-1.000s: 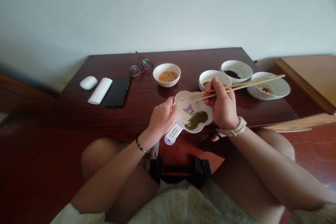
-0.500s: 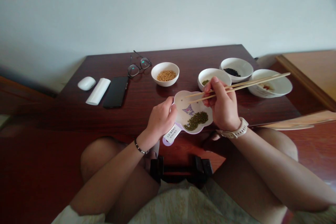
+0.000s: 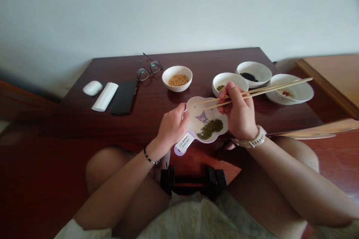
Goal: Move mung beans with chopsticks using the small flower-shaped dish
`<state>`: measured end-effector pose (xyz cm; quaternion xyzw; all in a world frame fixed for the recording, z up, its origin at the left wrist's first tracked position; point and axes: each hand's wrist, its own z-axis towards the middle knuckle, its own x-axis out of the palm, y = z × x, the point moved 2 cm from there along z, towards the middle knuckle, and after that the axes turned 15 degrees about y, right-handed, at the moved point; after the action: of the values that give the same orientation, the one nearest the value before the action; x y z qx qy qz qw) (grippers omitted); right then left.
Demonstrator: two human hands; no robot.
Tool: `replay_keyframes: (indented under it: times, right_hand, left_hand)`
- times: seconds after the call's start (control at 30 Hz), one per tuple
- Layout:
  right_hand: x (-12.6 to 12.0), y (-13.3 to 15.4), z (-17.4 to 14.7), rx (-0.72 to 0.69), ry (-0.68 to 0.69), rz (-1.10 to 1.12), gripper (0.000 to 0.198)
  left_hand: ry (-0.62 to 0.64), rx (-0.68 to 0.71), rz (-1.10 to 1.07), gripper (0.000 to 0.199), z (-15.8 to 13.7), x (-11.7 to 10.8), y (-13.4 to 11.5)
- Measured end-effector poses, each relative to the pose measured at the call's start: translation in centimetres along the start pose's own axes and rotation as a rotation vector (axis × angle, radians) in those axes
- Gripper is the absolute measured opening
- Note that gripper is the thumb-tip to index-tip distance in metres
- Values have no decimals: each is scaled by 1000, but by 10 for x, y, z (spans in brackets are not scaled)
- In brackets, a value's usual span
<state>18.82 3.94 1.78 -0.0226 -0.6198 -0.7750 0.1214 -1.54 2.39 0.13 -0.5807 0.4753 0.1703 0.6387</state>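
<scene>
My left hand (image 3: pixel 173 124) grips the left rim of a shallow lilac and white bowl (image 3: pixel 193 114) with a scalloped edge, a cartoon print and a labelled handle. Small green beans (image 3: pixel 210 129) are gathered in its near right part. In my right hand (image 3: pixel 239 112) is a pair of wooden chopsticks (image 3: pixel 276 87), their tips over the far part of the bowl, apart from the beans. Just behind that hand stands a white bowl (image 3: pixel 234 78) with green beans, partly hidden by the fingers.
On the dark wooden table (image 3: pixel 151 115) stand a bowl of yellow beans (image 3: pixel 177 89), a bowl of black beans (image 3: pixel 262 73) and a larger white bowl (image 3: pixel 301 97) with reddish bits. Glasses (image 3: pixel 148 73), a black phone (image 3: pixel 123 98), a white cylinder (image 3: pixel 104 97) and a white rounded case (image 3: pixel 92 88) lie left.
Hardly anything differs. The view has shifted very slightly; both hands, the chopsticks and the lilac bowl keep their places relative to one another.
</scene>
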Motion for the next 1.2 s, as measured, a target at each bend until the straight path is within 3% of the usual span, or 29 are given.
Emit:
replay_keyframes:
  times: [1.2]
  right_hand:
    - [3, 2, -1, -2, 69, -55, 48]
  left_hand:
    - [3, -6, 28, 25, 0, 0, -1]
